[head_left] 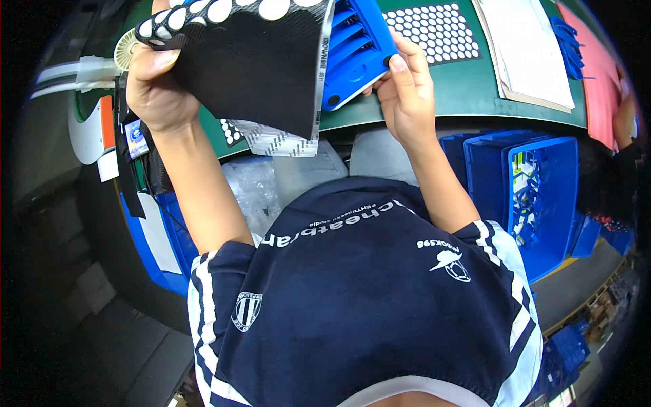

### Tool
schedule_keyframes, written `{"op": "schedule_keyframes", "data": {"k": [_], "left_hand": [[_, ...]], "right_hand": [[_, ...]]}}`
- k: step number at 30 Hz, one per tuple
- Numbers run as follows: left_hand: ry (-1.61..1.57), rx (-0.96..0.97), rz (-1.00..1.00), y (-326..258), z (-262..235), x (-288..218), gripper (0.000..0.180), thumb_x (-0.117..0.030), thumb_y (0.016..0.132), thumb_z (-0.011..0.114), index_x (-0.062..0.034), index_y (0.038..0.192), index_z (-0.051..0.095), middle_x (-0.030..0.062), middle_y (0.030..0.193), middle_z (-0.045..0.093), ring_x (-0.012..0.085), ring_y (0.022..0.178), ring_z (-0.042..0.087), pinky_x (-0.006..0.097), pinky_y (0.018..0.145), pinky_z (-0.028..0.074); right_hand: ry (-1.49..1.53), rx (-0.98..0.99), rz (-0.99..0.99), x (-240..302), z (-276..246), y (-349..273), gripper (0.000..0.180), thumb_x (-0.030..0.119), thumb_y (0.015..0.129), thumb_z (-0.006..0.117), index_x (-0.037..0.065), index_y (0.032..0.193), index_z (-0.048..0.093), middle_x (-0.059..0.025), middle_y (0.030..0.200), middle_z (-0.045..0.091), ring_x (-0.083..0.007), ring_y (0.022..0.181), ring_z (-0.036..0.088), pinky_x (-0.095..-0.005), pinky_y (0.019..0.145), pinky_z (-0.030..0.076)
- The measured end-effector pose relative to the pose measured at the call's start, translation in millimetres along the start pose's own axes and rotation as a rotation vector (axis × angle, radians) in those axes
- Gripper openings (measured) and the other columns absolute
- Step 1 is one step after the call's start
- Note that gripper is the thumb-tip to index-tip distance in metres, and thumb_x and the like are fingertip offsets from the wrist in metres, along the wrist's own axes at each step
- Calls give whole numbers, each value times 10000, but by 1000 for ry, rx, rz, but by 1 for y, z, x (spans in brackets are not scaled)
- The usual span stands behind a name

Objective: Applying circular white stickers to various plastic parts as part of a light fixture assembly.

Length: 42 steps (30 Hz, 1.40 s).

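My left hand [157,88] is closed on a black sheet [251,74], pinching its left edge between thumb and fingers. White circles run along the sheet's curled top, and a pale printed backing [281,139] hangs below it. My right hand [408,88] grips the right edge of a blue plastic casing [359,57], its thumb beside a round black pad [388,60] at the corner. Another black pad [331,100] sits at the casing's lower corner. The casing has long slots, and the sheet hides its left part.
A dotted black sheet [434,32] and white papers [525,51] lie on the green table [461,98]. Blue cord [568,47] rests at the right, near a pink surface. Blue bins [564,197] stand below the table's edge. A cream roll [126,51] is by my left hand.
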<state>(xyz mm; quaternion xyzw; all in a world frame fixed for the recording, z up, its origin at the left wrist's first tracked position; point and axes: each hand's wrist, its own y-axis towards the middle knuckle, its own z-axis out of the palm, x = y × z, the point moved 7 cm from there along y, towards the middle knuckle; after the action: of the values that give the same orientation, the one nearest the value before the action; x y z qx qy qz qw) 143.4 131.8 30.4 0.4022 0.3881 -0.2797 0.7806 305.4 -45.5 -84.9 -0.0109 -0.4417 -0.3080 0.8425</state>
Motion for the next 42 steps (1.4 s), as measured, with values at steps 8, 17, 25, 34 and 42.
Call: {"op": "schedule_keyframes", "data": {"k": [8,17,25,34,42], "left_hand": [[48,-55,34,1,14,4,706,-216,664,477,75,1292,337,183,1162,534,268,1062,532,347,960,364],[-13,-62,34,-9,-18,-1,611,-199,695,462,66,1242,398,175,1150,549,267,1065,533,358,964,363],[132,-110,56,-4,23,-3,818,-259,620,498,81,1330,271,223,1327,385,294,1210,421,361,1048,280],[-21,-253,90,-37,7,-28,877,-200,580,499,86,1354,203,243,1336,360,323,1207,420,384,1049,282],[-395,-71,121,-61,-11,-38,666,-105,651,472,70,1286,373,172,1015,611,269,958,585,373,948,398]], "right_hand": [[-56,-31,-13,-5,-2,-2,321,180,946,404,52,1239,385,-73,998,526,-102,741,490,-238,648,430],[-2,-38,92,2,7,-6,394,307,955,339,5,1182,448,-85,1031,524,-169,780,526,-287,634,441],[839,173,1033,-49,31,-29,929,716,814,175,-73,1296,261,-357,1120,480,-491,1049,492,-529,835,468],[741,171,1081,-39,76,-31,915,830,702,135,131,1209,436,-224,825,605,-172,466,407,-271,459,372],[563,228,968,-3,100,-42,961,782,739,58,67,1360,224,-312,1071,549,-160,556,549,-306,552,430]]}}
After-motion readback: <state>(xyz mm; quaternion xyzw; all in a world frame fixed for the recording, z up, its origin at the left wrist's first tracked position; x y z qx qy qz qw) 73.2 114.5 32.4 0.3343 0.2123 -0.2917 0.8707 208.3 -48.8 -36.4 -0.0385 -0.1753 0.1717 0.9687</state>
